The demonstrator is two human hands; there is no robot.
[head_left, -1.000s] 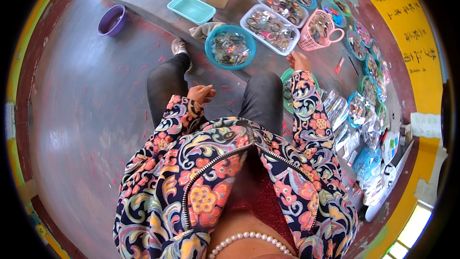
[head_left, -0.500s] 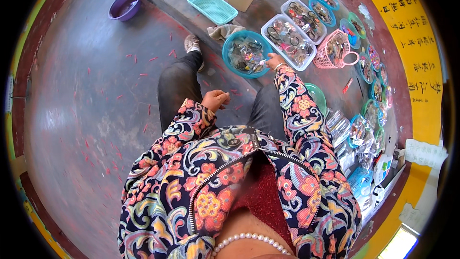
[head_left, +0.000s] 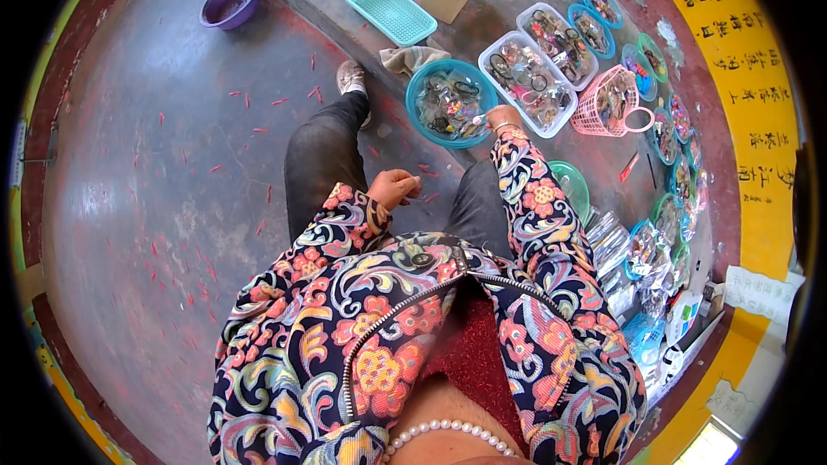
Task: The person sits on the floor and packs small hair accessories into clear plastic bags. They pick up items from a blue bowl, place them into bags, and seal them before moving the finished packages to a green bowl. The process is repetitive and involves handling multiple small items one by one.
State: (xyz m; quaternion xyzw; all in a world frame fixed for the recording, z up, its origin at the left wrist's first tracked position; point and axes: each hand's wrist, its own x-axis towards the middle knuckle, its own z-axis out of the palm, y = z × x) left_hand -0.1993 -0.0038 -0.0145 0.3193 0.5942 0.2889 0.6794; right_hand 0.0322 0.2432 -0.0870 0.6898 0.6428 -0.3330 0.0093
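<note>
My right hand point(head_left: 504, 118) is closed at the right rim of a round blue basin point(head_left: 419, 128). A small pale item point(head_left: 479, 120) pokes out of its fingertips, too small to name. The basin holds clear bags and small coloured and dark pieces. Over my lap, my left hand point(head_left: 394, 188) is loosely closed, fingers curled inward; anything inside them is hidden. Right of the basin stand a white plastic tub point(head_left: 552, 125) and a second white tub point(head_left: 592, 79) behind it, both filled with bagged small goods and dark loops. A pink basket point(head_left: 587, 117) with similar goods is beside them.
Further off are a purple basin point(head_left: 209, 20), a mint-green basket point(head_left: 385, 26), a cardboard box point(head_left: 444, 5) and a grey cloth point(head_left: 412, 58). Several small filled baskets line the right wall. A green plate point(head_left: 572, 187) and silvery packets point(head_left: 606, 239) lie by my right arm. Red scraps dot the floor.
The view has shifted slightly, so the floor items appear a little lower and further right. My right hand stays at the basin's right rim with the small pale item; the left stays curled over my lap.
</note>
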